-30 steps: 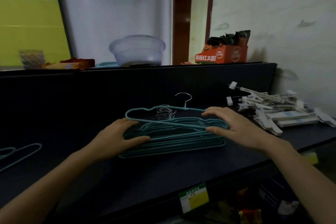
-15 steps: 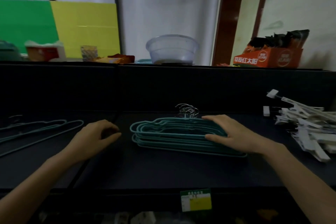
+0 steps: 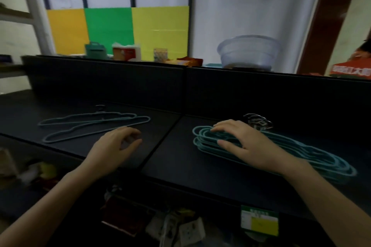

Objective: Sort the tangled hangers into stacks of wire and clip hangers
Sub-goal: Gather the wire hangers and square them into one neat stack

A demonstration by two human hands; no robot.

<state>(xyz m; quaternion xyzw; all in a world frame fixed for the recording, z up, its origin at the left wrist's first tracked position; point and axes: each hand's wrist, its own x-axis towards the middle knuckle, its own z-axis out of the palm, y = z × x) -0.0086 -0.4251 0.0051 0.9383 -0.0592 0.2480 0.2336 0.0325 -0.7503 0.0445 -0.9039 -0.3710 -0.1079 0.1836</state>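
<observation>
A stack of teal wire hangers (image 3: 313, 156) lies flat on the black shelf (image 3: 180, 162) at the right, its metal hooks (image 3: 259, 122) bunched at the back. My right hand (image 3: 247, 144) rests on the left end of the stack with fingers spread and straight. Two loose teal wire hangers (image 3: 90, 126) lie overlapping on the left part of the shelf. My left hand (image 3: 114, 146) hovers just right of them, fingers loosely curled, holding nothing. The clip hangers are out of view.
The shelf's black back wall (image 3: 180, 86) rises behind the hangers. On the ledge above stand a clear plastic basin (image 3: 249, 52), a teal box (image 3: 95, 50), a red-and-white carton (image 3: 126, 53) and an orange box (image 3: 351, 66). Below the shelf's front edge are a yellow-green price tag (image 3: 260, 220) and cluttered goods.
The view has swung left, so the white clip hangers dropped out of sight. My left hand left the teal stack and moved left toward the two loose hangers. My right hand stays on the stack.
</observation>
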